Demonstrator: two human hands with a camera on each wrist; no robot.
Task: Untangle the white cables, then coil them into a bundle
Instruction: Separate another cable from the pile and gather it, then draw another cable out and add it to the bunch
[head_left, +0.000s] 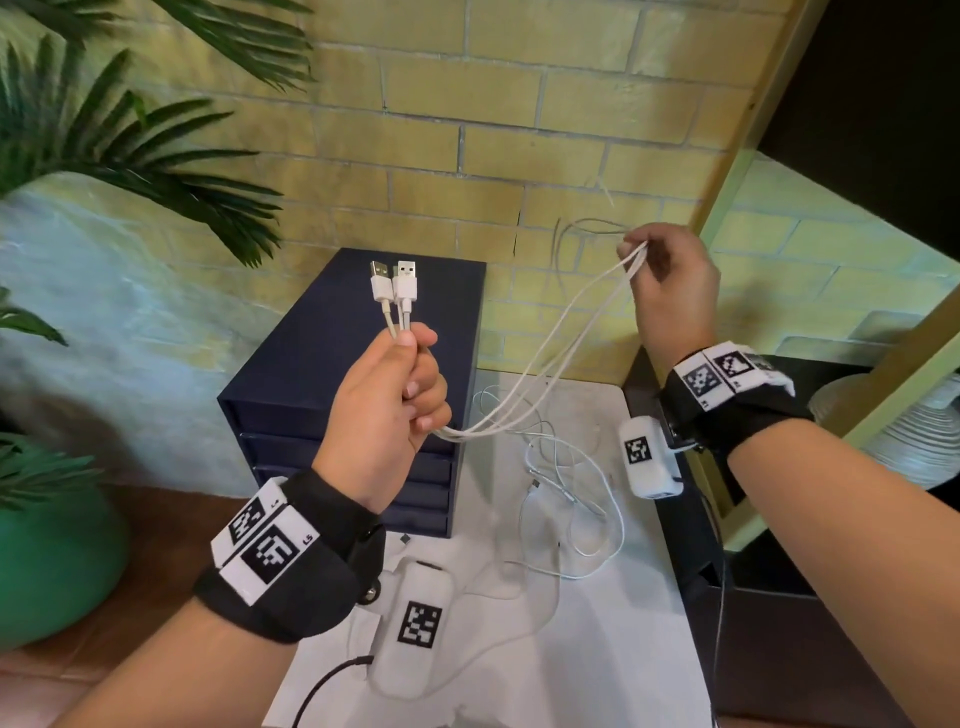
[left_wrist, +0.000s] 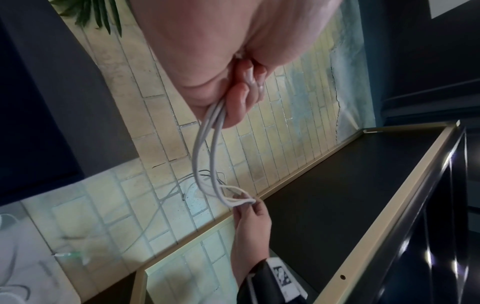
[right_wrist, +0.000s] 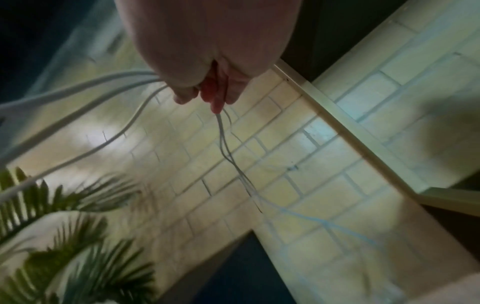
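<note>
Cables (head_left: 524, 374) span both grips: left hand (head_left: 387, 410) fisted below plugs, right hand (head_left: 670, 280) pinching strands.

White cables (head_left: 540, 358); navy drawer box (head_left: 311, 353)

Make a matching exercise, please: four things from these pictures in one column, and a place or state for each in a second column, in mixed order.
1. USB plugs
2. right hand
3. drawer box
4. loose cable

A. stands against the brick wall
B. pinches the cable strands up high
C. stick up above the left hand
D. lies on the white table

Pairs: 1-C, 2-B, 3-A, 4-D
</note>
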